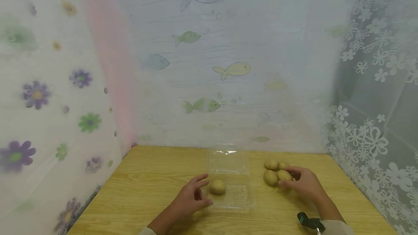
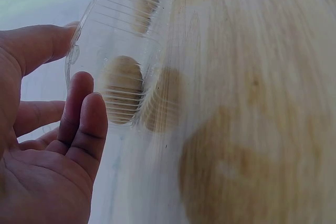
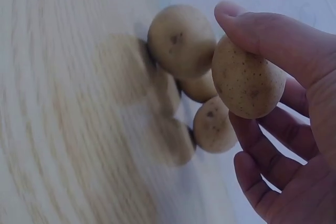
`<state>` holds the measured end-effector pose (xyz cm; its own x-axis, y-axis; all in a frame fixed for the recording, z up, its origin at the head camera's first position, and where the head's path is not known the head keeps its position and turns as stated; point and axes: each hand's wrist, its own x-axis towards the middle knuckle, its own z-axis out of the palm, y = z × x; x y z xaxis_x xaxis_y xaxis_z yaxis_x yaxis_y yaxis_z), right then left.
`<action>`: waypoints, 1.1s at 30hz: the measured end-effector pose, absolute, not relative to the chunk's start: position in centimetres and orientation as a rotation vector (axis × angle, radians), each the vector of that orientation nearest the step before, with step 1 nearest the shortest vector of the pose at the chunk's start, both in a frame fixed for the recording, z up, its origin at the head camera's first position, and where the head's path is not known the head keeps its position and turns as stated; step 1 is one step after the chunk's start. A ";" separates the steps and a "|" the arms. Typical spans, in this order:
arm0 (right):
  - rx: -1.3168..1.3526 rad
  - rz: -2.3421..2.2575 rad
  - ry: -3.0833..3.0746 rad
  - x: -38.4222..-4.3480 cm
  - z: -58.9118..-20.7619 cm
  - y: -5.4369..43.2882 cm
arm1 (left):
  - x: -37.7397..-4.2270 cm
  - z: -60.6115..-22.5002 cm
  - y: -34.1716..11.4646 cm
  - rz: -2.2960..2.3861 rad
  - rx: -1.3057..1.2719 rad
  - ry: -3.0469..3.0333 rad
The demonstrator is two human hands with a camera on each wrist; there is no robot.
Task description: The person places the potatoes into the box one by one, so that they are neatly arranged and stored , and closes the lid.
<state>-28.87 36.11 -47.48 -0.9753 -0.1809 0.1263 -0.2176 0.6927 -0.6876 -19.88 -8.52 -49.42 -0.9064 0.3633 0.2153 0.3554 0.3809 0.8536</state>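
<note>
Sleeves (image 1: pixel 336 227) at both wrists are cut off by the lower edge. Right hand (image 1: pixel 307 183) pinches one potato (image 3: pixel 249 82) beside three loose potatoes (image 1: pixel 270 177) on the table (image 1: pixel 156 173), one partly hidden. Left hand (image 1: pixel 187 198), fingers spread, touches the clear container (image 1: pixel 236 198) at its left edge; a single potato (image 1: pixel 217 186) sits inside.

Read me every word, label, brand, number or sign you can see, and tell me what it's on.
No text can be read.
Clear container: no lettering visible.
Potatoes: no writing visible.
Patterned sheets: printed fish and flowers, no words visible.
Dark wrist device: greenish patch, too small to read.
</note>
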 end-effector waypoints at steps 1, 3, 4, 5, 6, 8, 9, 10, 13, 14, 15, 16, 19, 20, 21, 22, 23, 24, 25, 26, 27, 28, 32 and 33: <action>0.349 1.153 -2.839 -28.8 -47.3 36.0 | -19.8 -49.4 -8.5 1.606 0.675 2.604; 0.371 1.134 -2.824 -28.6 -47.0 35.8 | -19.7 -49.3 -8.4 1.613 0.674 2.600; 0.374 1.131 -2.816 -28.5 -46.9 35.6 | -19.7 -49.3 -8.4 1.617 0.675 2.599; 0.380 1.121 -2.810 -28.4 -46.8 35.5 | -19.7 -49.3 -8.4 1.618 0.675 2.599; 0.387 1.112 -2.803 -28.3 -46.7 35.4 | -19.7 -49.3 -8.4 1.618 0.675 2.598; 0.392 1.111 -2.790 -28.2 -46.5 35.0 | -19.7 -49.3 -8.4 1.613 0.673 2.600; 0.393 1.108 -2.783 -28.2 -46.4 34.9 | -19.7 -49.3 -8.4 1.611 0.673 2.602; 0.396 1.106 -2.776 -28.1 -46.3 34.7 | -19.7 -49.3 -8.4 1.607 0.672 2.602; 0.407 1.105 -2.749 -28.0 -45.9 34.2 | -19.7 -49.5 -8.5 1.600 0.670 2.604; 0.407 1.106 -2.740 -28.0 -45.8 34.0 | -19.8 -49.5 -8.5 1.601 0.671 2.604; 0.408 1.104 -2.733 -28.0 -45.7 33.8 | -19.8 -49.6 -8.5 1.601 0.672 2.604; 0.409 1.103 -2.725 -28.0 -45.7 33.7 | -19.8 -49.6 -8.5 1.599 0.675 2.605; 0.413 1.097 -2.700 -28.0 -45.6 33.2 | -19.8 -49.7 -8.5 1.599 0.677 2.610; 0.418 1.094 -2.695 -28.0 -45.6 33.1 | -19.8 -49.7 -8.5 1.598 0.677 2.610; 0.421 1.090 -2.689 -28.0 -45.6 33.0 | -19.8 -49.7 -8.4 1.597 0.677 2.612; 0.423 1.087 -2.686 -28.1 -45.6 32.9 | -19.8 -49.6 -8.4 1.597 0.677 2.613; 0.427 1.084 -2.682 -28.1 -45.6 32.8 | -19.8 -49.6 -8.4 1.599 0.676 2.612; 0.428 1.084 -2.686 -28.1 -45.6 32.6 | -19.8 -49.6 -8.4 1.603 0.674 2.610; 0.426 1.081 -2.692 -28.0 -45.5 32.5 | -19.8 -49.6 -8.4 1.604 0.676 2.610; 0.427 1.083 -2.697 -27.9 -45.4 32.3 | -19.8 -49.6 -8.4 1.605 0.676 2.610; 0.424 1.084 -2.702 -27.9 -45.4 32.1 | -19.7 -49.6 -8.4 1.606 0.676 2.610; 0.426 1.085 -2.705 -27.8 -45.3 32.0 | -19.7 -49.6 -8.4 1.608 0.677 2.609; 0.427 1.094 -2.702 -27.6 -45.1 31.4 | -19.8 -49.5 -8.5 1.604 0.684 2.610; 0.430 1.092 -2.696 -27.6 -45.0 31.3 | -19.8 -49.5 -8.4 1.603 0.684 2.608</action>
<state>-27.60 31.29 -45.02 -0.9375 -0.1914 0.2907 -0.3398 0.6845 -0.6450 -19.77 -8.44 -49.49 -0.9049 0.3647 0.2193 0.3604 0.3825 0.8508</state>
